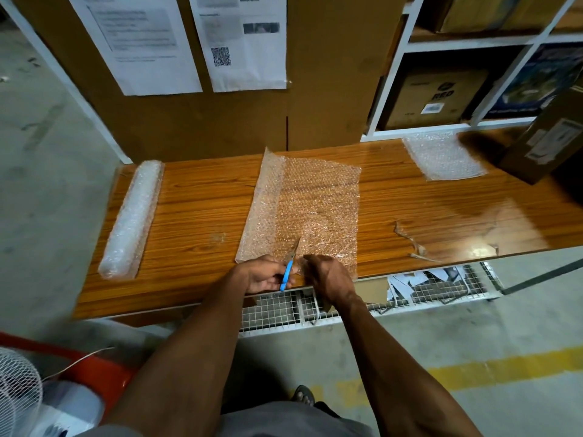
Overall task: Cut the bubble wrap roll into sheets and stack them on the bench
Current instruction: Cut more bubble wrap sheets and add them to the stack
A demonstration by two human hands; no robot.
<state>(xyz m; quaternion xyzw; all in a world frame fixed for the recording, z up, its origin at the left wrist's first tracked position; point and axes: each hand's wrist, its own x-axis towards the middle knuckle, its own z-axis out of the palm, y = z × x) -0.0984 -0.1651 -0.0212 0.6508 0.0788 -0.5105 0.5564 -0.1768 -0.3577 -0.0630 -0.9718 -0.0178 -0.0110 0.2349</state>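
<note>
From the head view, the only one I am getting, I am watching a cut just beginning: a length of bubble wrap is lying flat across the middle of the worktop, and the scissors are entering its near edge, blades pointing toward twelve o'clock. The left hand is holding the blue handles, fingers curled round them, so that grip is closed on the tool; the blades look only slightly parted, though they are thin and partly blurred, so I am not certain. The right hand is sitting just at three o'clock of the scissors, fingers bent down onto the near edge of the wrap; it seems to be pinching or pinning the film, but I cannot tell which from here. The roll is lying well apart at nine o'clock, near the left end of the worktop, apparently not joined to this length. A stack of cut sheets is resting at about two o'clock, near the shelving, beside a cardboard box. I am judging this as the cutting step, with stacking waiting. The next move, I think, is calling for the right hand to keep the film taut while the blades travel straight away from the person, since slack wrap tends to bunch and snag.
</note>
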